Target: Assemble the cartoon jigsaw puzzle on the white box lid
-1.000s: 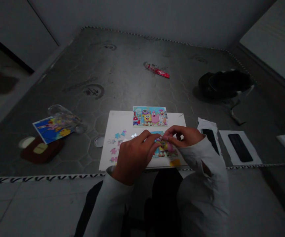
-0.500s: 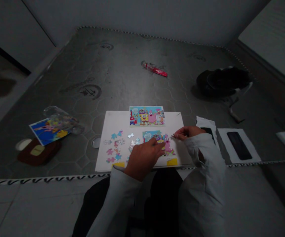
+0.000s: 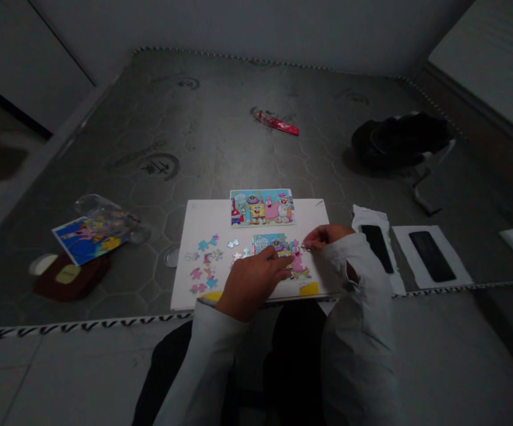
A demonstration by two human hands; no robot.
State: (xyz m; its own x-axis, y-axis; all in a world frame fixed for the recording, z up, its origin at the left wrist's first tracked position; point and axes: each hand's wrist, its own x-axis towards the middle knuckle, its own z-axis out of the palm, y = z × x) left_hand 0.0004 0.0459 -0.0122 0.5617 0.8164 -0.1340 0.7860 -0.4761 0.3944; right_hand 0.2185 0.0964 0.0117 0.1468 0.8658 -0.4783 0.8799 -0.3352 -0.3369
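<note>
A partly joined cartoon jigsaw puzzle (image 3: 298, 260) lies on a white board (image 3: 318, 216). My left hand (image 3: 251, 281) rests over its lower left part, fingers stretched out and touching the joined pieces. At the puzzle's right edge, my right hand (image 3: 329, 235) pinches a small puzzle piece (image 3: 305, 248) between thumb and fingertips; its picture is too dark to make out. Several loose puzzle pieces (image 3: 199, 288) are scattered over the board's left side, a few partly behind my left hand. Above the puzzle sits a cartoon reference picture (image 3: 263, 208).
Yellow patches (image 3: 308, 289) mark the board's front edge. To the right are a dark phone (image 3: 431, 256) on white paper and a black bag (image 3: 398, 145). At left, a picture card (image 3: 87, 239) leans on a brown case (image 3: 63, 284). Farther back lies a red wrapper (image 3: 278, 123).
My right hand has come slightly left with the puzzle piece, nearer the joined puzzle's right edge. My left hand stays on the puzzle. The whole view has shifted a little.
</note>
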